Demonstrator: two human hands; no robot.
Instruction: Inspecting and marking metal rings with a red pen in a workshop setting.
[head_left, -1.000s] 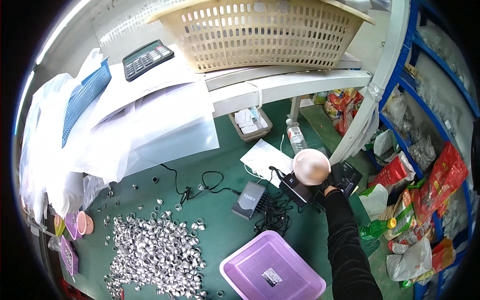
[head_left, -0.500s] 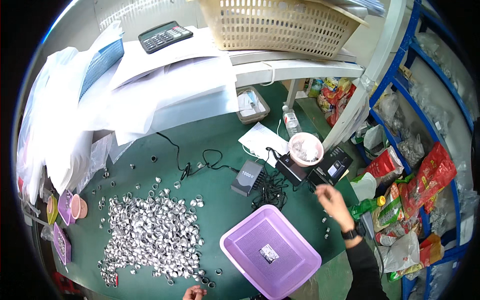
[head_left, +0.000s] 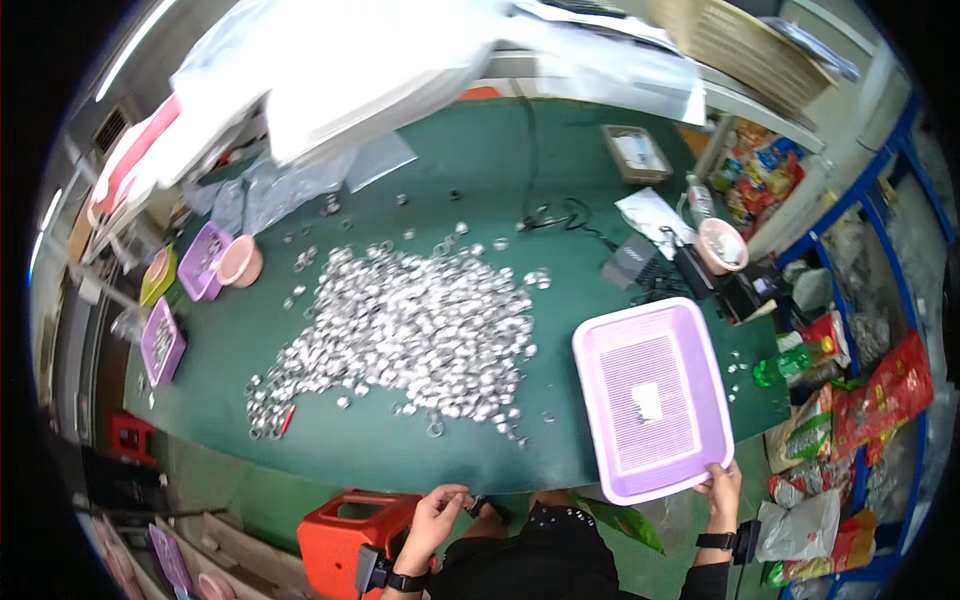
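Left wrist [head_left: 414,562] sloped up rightward; left hand [head_left: 437,512] was loosely curled, fingers [head_left: 450,493] toward right. Right forearm [head_left: 705,580] stood near vertical; right hand [head_left: 723,490], well apart, was set in pinch grip.

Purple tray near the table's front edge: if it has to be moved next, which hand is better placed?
Probably the right hand: its fingers are on the near right corner of the purple tray. The left hand is apart from it, off to the left by the table's front edge.

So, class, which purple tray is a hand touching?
The large purple tray at right: the right hand grips its near edge. The small purple trays at left have no hand on them.
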